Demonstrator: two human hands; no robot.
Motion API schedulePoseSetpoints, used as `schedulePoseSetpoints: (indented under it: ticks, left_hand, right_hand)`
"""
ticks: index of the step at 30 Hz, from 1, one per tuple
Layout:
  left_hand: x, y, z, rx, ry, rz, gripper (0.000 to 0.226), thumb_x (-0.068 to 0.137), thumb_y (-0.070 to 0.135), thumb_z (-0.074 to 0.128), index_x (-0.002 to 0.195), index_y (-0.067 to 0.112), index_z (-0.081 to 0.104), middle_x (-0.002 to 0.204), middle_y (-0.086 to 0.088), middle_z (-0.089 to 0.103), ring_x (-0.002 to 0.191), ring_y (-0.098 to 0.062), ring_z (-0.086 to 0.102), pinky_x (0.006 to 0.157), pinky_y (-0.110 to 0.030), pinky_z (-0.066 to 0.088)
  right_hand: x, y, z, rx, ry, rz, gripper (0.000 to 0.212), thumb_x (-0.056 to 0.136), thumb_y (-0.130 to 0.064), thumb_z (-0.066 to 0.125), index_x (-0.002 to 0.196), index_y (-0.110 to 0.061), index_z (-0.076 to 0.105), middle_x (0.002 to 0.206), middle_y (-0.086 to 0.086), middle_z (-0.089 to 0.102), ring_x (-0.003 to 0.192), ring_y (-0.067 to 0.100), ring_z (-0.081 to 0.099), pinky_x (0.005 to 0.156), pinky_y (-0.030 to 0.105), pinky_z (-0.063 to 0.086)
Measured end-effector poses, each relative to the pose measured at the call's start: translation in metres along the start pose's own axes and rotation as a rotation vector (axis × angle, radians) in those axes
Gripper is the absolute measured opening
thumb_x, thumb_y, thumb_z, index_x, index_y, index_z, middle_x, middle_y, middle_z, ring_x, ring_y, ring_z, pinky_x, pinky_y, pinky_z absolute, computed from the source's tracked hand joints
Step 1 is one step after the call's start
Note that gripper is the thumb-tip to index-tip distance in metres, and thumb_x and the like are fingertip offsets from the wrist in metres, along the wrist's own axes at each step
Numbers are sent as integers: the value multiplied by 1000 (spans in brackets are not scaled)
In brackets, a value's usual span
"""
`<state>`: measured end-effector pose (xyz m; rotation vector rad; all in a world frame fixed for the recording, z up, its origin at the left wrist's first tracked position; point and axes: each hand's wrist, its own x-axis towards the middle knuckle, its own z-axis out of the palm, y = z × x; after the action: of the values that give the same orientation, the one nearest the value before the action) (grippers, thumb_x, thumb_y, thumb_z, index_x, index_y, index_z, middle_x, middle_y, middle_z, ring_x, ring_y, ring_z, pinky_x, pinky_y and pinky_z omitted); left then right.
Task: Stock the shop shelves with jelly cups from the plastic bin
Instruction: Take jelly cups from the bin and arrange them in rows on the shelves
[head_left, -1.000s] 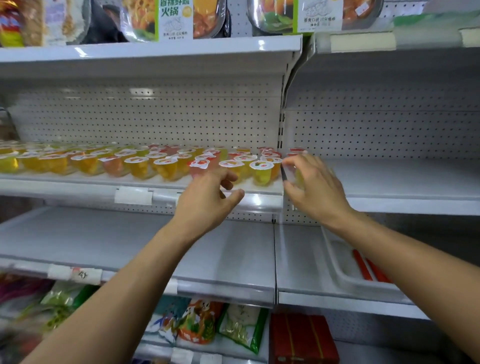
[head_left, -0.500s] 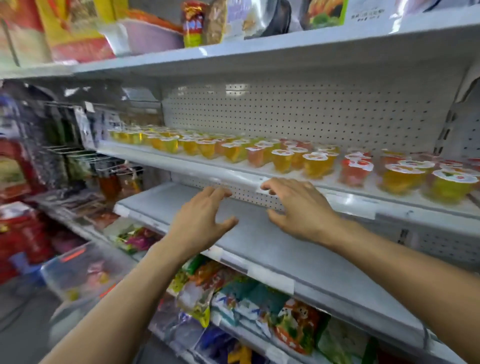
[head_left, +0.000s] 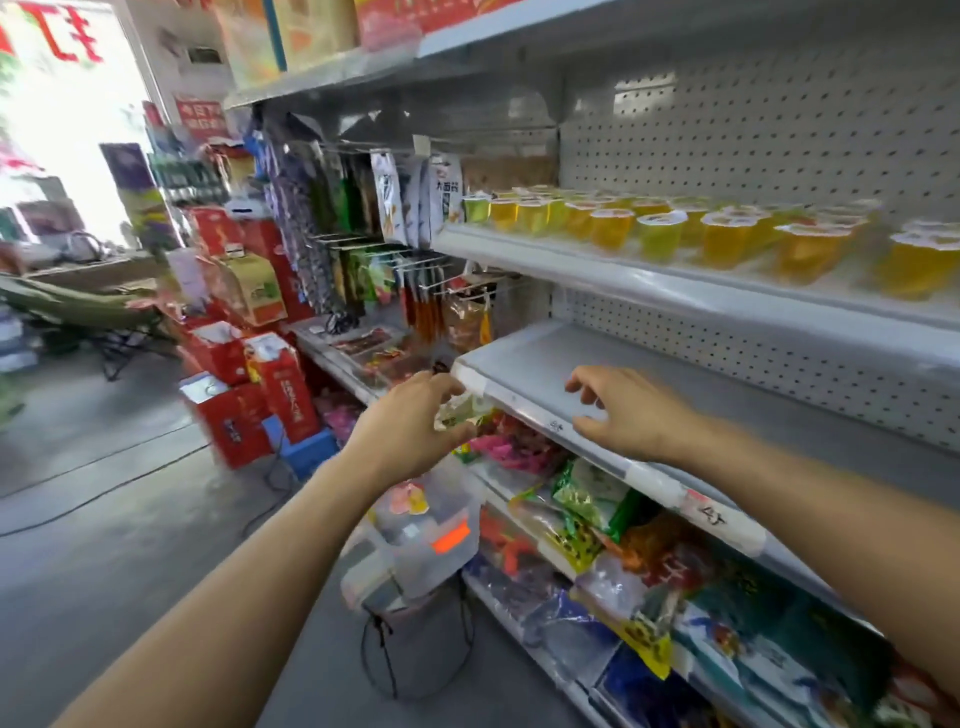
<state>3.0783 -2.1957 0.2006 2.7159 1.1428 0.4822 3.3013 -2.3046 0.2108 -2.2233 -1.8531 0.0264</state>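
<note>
Head view, aisle beside the shop shelving. The left hand (head_left: 410, 431) is raised in mid-air with fingers and thumb loosely spread in a shallow curve, holding nothing; a greenish packet seen past its fingertips appears to lie behind it on the shelving, not in its grasp. The right hand (head_left: 631, 410) hovers over the front edge of the bare middle shelf (head_left: 545, 353), fingers slack and slightly curled, likewise holding nothing.

The plastic bin (head_left: 441, 566), clear-walled with an orange label, stands on a wire-legged stool (head_left: 415, 649) on the floor (head_left: 130, 519), close against the lower shelves of snack packets (head_left: 587, 499). It lies directly below the left hand and a little farther from the viewer. It lies down and to the left of the right hand, which is plainly farther from it. Motion blur leaves the bin's long axis and its contents uncertain; a pinkish shape near its rim may be a cup.

The jelly cups (head_left: 660, 236) already stocked stand in rows, upright, on the upper shelf (head_left: 571, 260), above and beyond both hands.

Judgement: with both hands unloaded, the step in hand is a return to the bin for more cups. The reach is chiefly downward, and the left hand, being nearer, is better placed to lead; the right must cross leftward and clear the middle shelf's edge.
</note>
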Motion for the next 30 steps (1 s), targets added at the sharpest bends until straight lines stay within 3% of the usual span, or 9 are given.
schedulePoseSetpoints:
  ticks: [5, 9, 13, 20, 23, 27, 30]
  left_hand:
    - [16, -92, 15, -48, -41, -157, 46, 88, 41, 64, 127, 19, 57, 119, 0, 61, 107, -20, 58, 89, -34, 47]
    - [39, -155, 42, -83, -103, -265, 44, 86, 39, 66, 124, 17, 59, 118, -2, 63, 105, -23, 60, 89, -38, 49]
    - [77, -219, 76, -130, -157, -361, 44, 87, 38, 67, 125, 18, 59, 117, -1, 64, 102, -21, 61, 90, -37, 49]
    - [177, -340, 170, -228, -366, -555, 44, 88, 41, 65, 126, 21, 56, 114, 2, 63, 97, -16, 61, 87, -30, 47]
    - [210, -382, 234, -268, -482, -622, 44, 91, 40, 62, 130, 21, 53, 122, -1, 62, 104, -18, 61, 92, -30, 47]
    - [234, -421, 328, -279, -640, -675, 43, 93, 34, 60, 130, 14, 52, 130, -9, 57, 119, -26, 53, 99, -32, 41]
    - [249, -449, 391, -216, -677, -707, 47, 94, 32, 58, 134, 11, 46, 136, -14, 48, 125, -30, 47, 100, -32, 37]
  right_hand:
    - [85, -40, 55, -16, -136, -98, 37, 88, -42, 60, 119, -23, 54, 115, 0, 63, 103, 23, 58, 85, 42, 51]
    - [153, -60, 110, -13, -243, -182, 30, 86, -33, 60, 112, -20, 55, 109, 2, 64, 98, 23, 58, 82, 41, 51]
    - [235, -68, 173, 22, -363, -241, 37, 85, -32, 62, 118, -18, 55, 111, 3, 61, 95, 21, 57, 80, 33, 48]
    - [385, -61, 305, 115, -631, -163, 41, 86, -29, 65, 122, -12, 54, 121, 7, 58, 108, 24, 57, 88, 34, 48]
    - [424, -52, 373, 124, -714, -122, 40, 87, -29, 61, 122, -13, 47, 110, 5, 56, 97, 24, 55, 76, 30, 44]
    - [447, -40, 470, 83, -831, -89, 42, 89, -24, 58, 129, -18, 46, 128, 6, 56, 113, 30, 56, 83, 30, 44]
    - [458, -36, 537, 70, -855, -89, 69, 85, -21, 62, 145, -30, 30, 141, 6, 44, 119, 33, 54, 92, 35, 48]
